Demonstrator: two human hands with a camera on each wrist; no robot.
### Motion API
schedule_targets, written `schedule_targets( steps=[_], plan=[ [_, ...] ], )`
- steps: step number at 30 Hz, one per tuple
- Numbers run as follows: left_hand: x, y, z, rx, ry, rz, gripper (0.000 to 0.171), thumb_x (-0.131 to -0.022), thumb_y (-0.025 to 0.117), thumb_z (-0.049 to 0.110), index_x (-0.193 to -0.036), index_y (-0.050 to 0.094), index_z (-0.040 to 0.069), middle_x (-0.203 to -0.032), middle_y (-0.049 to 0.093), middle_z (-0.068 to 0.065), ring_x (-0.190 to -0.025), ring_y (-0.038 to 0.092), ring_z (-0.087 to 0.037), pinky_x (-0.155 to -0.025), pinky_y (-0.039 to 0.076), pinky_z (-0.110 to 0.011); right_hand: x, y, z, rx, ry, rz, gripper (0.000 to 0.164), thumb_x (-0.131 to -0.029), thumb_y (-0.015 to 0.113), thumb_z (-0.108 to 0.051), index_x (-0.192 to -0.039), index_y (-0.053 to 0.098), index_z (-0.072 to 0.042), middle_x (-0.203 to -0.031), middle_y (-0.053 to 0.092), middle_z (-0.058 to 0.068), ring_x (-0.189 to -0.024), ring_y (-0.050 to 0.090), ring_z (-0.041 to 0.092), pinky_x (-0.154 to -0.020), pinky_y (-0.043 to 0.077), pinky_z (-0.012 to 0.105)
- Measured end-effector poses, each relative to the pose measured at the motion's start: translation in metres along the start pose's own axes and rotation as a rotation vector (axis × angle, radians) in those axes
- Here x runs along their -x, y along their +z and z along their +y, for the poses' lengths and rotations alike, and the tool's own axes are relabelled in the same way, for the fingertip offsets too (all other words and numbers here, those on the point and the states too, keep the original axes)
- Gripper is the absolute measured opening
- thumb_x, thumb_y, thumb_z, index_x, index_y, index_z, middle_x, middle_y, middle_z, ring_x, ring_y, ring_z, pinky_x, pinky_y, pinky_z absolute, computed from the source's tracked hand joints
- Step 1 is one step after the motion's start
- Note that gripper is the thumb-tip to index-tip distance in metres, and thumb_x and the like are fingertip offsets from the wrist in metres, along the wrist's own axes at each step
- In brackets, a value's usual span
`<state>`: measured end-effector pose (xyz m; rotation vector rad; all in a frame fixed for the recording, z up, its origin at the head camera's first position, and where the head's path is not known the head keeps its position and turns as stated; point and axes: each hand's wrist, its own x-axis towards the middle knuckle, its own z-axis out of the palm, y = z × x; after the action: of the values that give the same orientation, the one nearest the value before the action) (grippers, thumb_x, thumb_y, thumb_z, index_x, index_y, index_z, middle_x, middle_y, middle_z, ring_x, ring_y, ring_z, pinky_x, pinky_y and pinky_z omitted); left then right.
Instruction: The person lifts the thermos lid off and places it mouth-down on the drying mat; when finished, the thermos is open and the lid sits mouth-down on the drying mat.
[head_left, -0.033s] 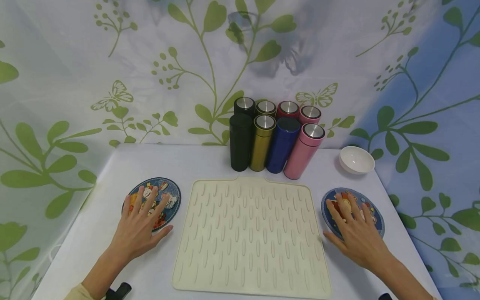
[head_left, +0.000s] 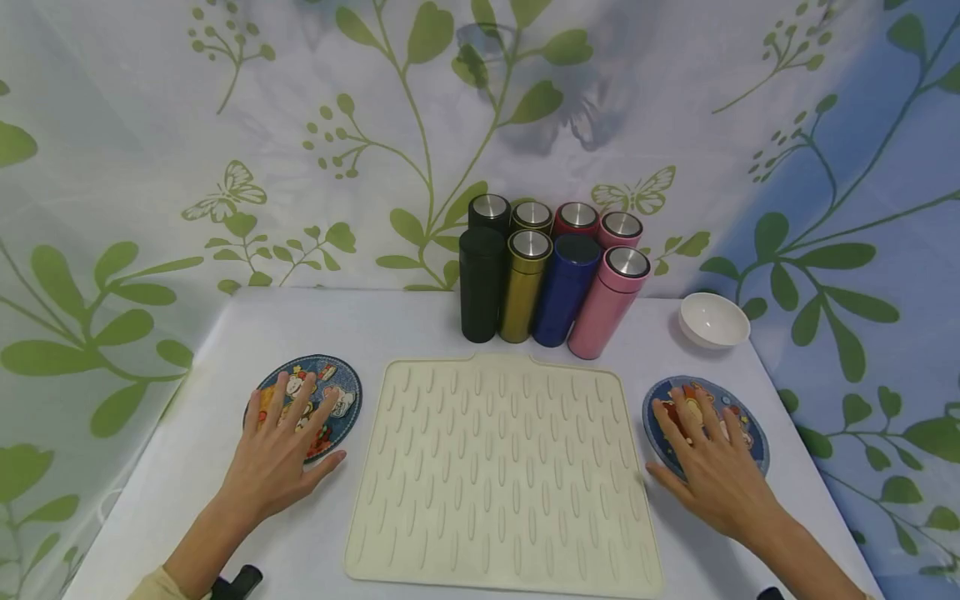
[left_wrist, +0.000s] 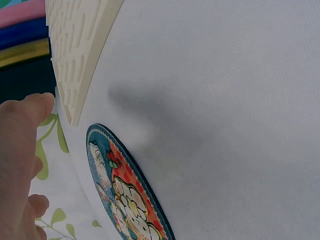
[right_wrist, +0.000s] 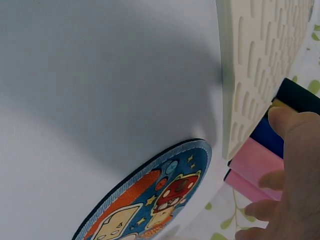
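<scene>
My left hand (head_left: 273, 467) is spread above a round, cartoon-printed blue mat (head_left: 343, 408) on the left of the table. My right hand (head_left: 716, 483) hangs the same way above a second round blue mat (head_left: 747, 417) at the right. Fingers of both hands are extended and hold nothing. In the left wrist view, a gap separates the hand (left_wrist: 20, 150) from its mat (left_wrist: 127, 190); the right wrist view shows the other hand (right_wrist: 300, 170) likewise apart from its mat (right_wrist: 160, 192). Between the hands lies a cream ridged drying mat (head_left: 502, 475).
Several insulated bottles stand in two rows behind the drying mat, among them a black one (head_left: 480, 292), a gold one (head_left: 522, 292), a blue one (head_left: 564, 292) and a pink one (head_left: 606, 308). A white bowl (head_left: 712, 321) sits at the back right. Leaf-printed cloth (head_left: 300, 225) surrounds the table.
</scene>
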<state>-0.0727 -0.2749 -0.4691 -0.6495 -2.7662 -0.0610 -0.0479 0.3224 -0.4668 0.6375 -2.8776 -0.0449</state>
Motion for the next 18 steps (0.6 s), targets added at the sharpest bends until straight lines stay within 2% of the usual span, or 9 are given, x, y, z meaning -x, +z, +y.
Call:
schedule_targets(
  steps=[4, 11, 18],
  plan=[
    [-0.0012, -0.0006, 0.0009, 0.003, 0.003, -0.006, 0.085, -0.085, 0.062, 0.065, -0.151, 0.045, 0.014, -0.161, 0.026, -0.020, -0.149, 0.005, -0.044, -0.113, 0.001, -0.068, 0.0025, -0.0006, -0.0004, -0.011, -0.002, 0.009, 0.083, -0.092, 0.062, -0.056, -0.152, 0.039, -0.003, -0.161, 0.022, 0.025, -0.150, 0.001, 0.041, -0.115, -0.006, 0.062],
    [-0.0024, -0.0031, 0.0030, -0.006, 0.007, -0.013, 0.085, -0.084, 0.064, 0.064, -0.151, 0.045, 0.014, -0.161, 0.025, -0.019, -0.150, 0.003, -0.043, -0.113, 0.000, -0.068, 0.0016, -0.0036, 0.0003, -0.020, -0.008, 0.053, 0.082, -0.091, 0.062, -0.057, -0.150, 0.042, -0.003, -0.158, 0.027, 0.025, -0.149, 0.010, 0.044, -0.112, 0.006, 0.070],
    [-0.0031, -0.0045, 0.0028, -0.003, 0.023, 0.008, 0.085, -0.087, 0.056, 0.070, -0.152, 0.043, 0.015, -0.163, 0.022, -0.017, -0.149, 0.005, -0.045, -0.113, 0.001, -0.069, -0.0010, -0.0074, 0.0025, -0.022, -0.013, 0.074, 0.082, -0.091, 0.062, -0.057, -0.150, 0.043, -0.003, -0.160, 0.025, 0.024, -0.149, 0.007, 0.043, -0.114, 0.002, 0.067]
  ],
)
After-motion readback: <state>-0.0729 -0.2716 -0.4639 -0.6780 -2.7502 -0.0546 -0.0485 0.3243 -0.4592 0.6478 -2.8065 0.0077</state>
